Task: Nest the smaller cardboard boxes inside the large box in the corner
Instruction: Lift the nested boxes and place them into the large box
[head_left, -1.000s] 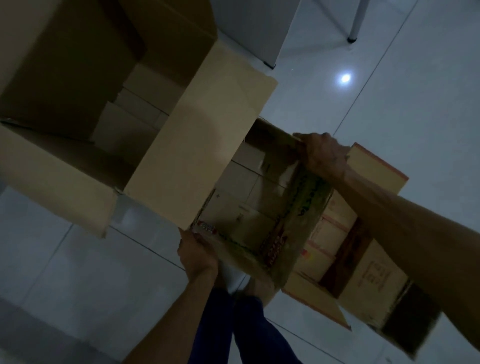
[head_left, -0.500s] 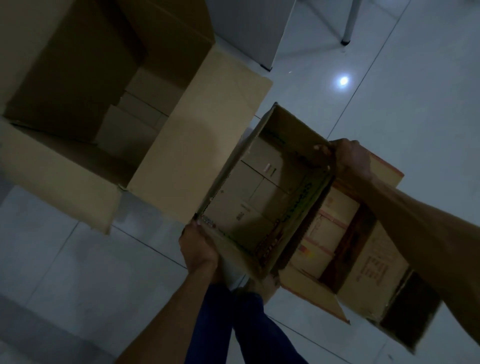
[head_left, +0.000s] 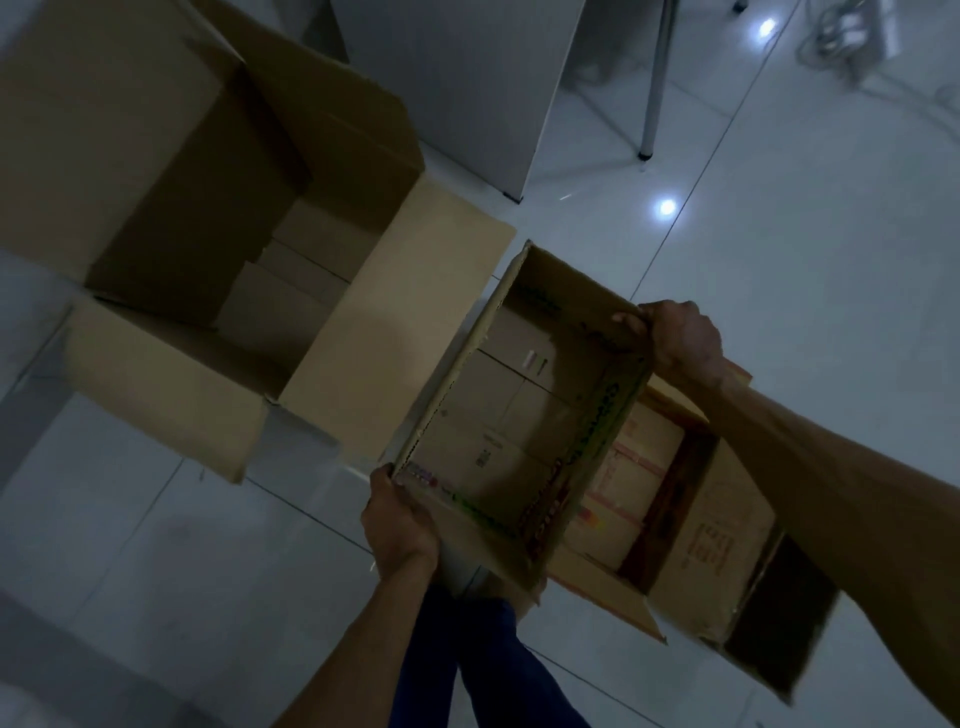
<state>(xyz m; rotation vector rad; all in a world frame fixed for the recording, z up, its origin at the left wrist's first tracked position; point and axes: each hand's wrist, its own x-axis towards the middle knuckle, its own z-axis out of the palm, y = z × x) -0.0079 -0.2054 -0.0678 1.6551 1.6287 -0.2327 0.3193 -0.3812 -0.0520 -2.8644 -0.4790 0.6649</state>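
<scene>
I hold a smaller open cardboard box (head_left: 511, 415) with green print on its rim, lifted above the floor at centre. My left hand (head_left: 400, 519) grips its near-left corner. My right hand (head_left: 680, 340) grips its far-right corner. The large box (head_left: 208, 218) stands open at the upper left, flaps spread, one pale flap (head_left: 395, 322) reaching under the held box's left side. Its inside is dark and shows only bare cardboard. Another open cardboard box (head_left: 717, 525) with red stripes lies on the floor beneath and right of the held one.
The white tiled floor (head_left: 805, 260) spreads around the boxes. A white cabinet panel (head_left: 467, 78) stands behind the large box, with a thin metal leg (head_left: 652, 88) to its right. Cables (head_left: 852, 41) lie at the top right. My blue trouser legs (head_left: 467, 660) are below the held box.
The smaller box has come up off the striped box and tilted level, its opening now facing me. Both hands keep their grip; the right hand shifted to the right.
</scene>
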